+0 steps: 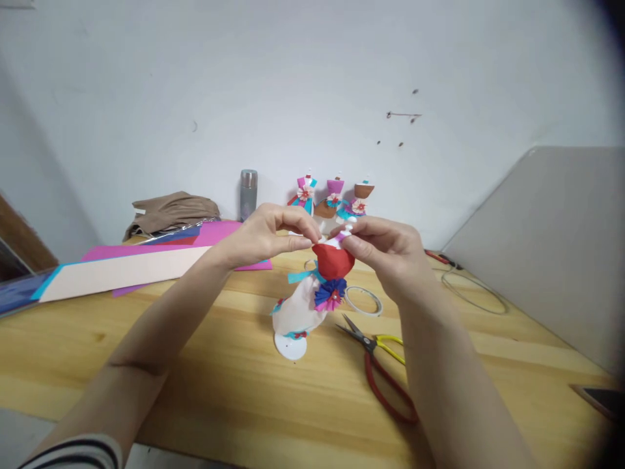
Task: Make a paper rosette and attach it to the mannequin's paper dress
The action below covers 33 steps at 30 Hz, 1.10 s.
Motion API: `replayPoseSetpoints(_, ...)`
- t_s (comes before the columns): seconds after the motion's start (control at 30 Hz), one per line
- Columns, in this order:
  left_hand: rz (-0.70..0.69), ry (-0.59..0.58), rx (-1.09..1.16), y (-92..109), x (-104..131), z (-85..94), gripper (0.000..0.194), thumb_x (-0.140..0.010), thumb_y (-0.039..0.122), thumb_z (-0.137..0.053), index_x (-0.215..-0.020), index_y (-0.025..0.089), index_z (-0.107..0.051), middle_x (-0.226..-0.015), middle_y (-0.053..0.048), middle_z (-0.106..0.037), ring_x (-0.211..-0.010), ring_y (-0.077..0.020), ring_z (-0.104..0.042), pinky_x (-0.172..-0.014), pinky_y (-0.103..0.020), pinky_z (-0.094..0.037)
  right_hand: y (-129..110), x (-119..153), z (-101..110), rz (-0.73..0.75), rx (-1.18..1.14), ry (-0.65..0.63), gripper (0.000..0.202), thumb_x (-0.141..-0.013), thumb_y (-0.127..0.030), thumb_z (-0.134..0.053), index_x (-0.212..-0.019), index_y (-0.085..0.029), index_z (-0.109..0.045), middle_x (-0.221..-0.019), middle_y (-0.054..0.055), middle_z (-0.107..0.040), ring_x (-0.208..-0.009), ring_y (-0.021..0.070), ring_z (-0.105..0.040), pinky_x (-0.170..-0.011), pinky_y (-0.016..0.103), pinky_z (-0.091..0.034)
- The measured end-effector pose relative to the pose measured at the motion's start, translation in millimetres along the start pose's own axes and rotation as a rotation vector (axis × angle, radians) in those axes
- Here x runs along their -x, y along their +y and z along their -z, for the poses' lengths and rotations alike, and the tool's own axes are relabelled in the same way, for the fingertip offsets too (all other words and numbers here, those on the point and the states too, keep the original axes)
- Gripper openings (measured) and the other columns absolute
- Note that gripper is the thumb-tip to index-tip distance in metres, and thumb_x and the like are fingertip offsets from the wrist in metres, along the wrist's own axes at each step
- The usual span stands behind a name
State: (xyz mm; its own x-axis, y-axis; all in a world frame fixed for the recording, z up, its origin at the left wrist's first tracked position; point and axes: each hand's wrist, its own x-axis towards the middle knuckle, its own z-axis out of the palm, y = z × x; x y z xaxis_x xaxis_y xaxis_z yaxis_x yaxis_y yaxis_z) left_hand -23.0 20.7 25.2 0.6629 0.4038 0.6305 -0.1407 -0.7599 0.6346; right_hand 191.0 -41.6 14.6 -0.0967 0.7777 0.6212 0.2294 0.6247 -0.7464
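Miniature dress form [312, 296] over bench [234, 384], tilted: long axis oblique, white knob [351, 221] upper right, round base [291, 348] lower left. Left hand [273, 231] pinches red bodice [336, 262] edge; right hand [390, 251] clamps shoulder.

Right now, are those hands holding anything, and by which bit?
Yes, a little dressed figure: the right hand holds it near the top, below its white knob. The left hand is at the red bodice; its grip is unclear.
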Motion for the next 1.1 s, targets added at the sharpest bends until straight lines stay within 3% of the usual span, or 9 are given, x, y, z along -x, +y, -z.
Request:
replayPoseSetpoints(0.2, -0.112, -0.046, -0.131, -6.9, -1.7, -0.5, 0.018, -0.075, 0.027, -0.080, -0.089, 0.018, -0.074, -0.095, -0.006, -0.074, -0.092, -0.0183, -0.067, -0.088, -0.032, -0.051, 1.7, -0.5, 1.6, 0.022, -0.028, 0.000, 0.022, -0.072, -0.049, -0.081, -0.075, -0.028, -0.074, -0.072, 0.001, -0.071, -0.067, 0.0171, -0.065, -0.061, 0.032, -0.057)
replayPoseSetpoints(0.3, -0.184, -0.001, -0.186, -8.8, -2.6, -6.1, 0.006, -0.083, 0.024, -0.071, -0.083, 0.018, -0.072, -0.092, -0.007, -0.073, -0.089, -0.0162, -0.067, -0.086, -0.029, -0.052, 2.3, -0.6, 1.3, 0.020, -0.038, 0.004, 0.023, -0.072, -0.050, -0.082, -0.075, -0.029, -0.074, -0.077, 0.001, -0.074, -0.069, 0.0175, -0.067, -0.063, 0.033, -0.058)
replayPoseSetpoints(0.47, -0.182, 0.014, -0.191, -9.2, -3.0, -9.0, 0.014, -0.089, 0.025, -0.062, -0.083, 0.018, -0.072, -0.095, -0.008, -0.074, -0.091, -0.0163, -0.068, -0.086, -0.029, -0.052, 4.7, -0.8, 0.9, 0.012, -0.049, 0.017, 0.026, -0.071, -0.051, -0.082, -0.076, -0.027, -0.074, -0.078, 0.002, -0.075, -0.066, 0.0169, -0.066, -0.057, 0.031, -0.056)
replayPoseSetpoints(0.77, -0.236, -0.042, -0.231, -3.9, -0.7, -4.1, 0.010, -0.089, 0.022, -0.062, -0.086, 0.020, -0.071, -0.099, -0.008, -0.071, -0.096, -0.0180, -0.066, -0.091, -0.032, -0.050, 12.8, -4.6, -0.9, 0.098, -0.006, -0.024, 0.024, -0.080, -0.048, -0.076, -0.088, -0.026, -0.076, -0.094, 0.003, -0.077, -0.090, 0.0208, -0.070, -0.081, 0.037, -0.058)
replayPoseSetpoints(0.93, -0.204, 0.000, -0.264, -5.2, -1.4, -1.9, 0.012, -0.089, 0.027, -0.062, -0.082, 0.019, -0.068, -0.095, -0.007, -0.069, -0.095, -0.0184, -0.064, -0.089, -0.031, -0.049, 21.3, -4.1, -17.2, 0.106, -0.032, 0.136, 0.023, -0.082, -0.043, -0.074, -0.096, -0.025, -0.068, -0.097, 0.003, -0.073, -0.090, 0.0191, -0.070, -0.082, 0.037, -0.059)
replayPoseSetpoints(1.1, -0.168, 0.030, -0.280, -6.5, -2.3, -0.1, 0.019, -0.089, 0.030, -0.063, -0.075, 0.018, -0.062, -0.091, -0.007, -0.067, -0.092, -0.0182, -0.062, -0.089, -0.032, -0.047, 24.4, -2.4, -24.4, 0.221, 0.058, 0.219, 0.013, -0.085, -0.032, -0.071, -0.088, -0.025, -0.061, -0.101, 0.004, -0.068, -0.103, 0.0202, -0.067, -0.092, 0.040, -0.057)
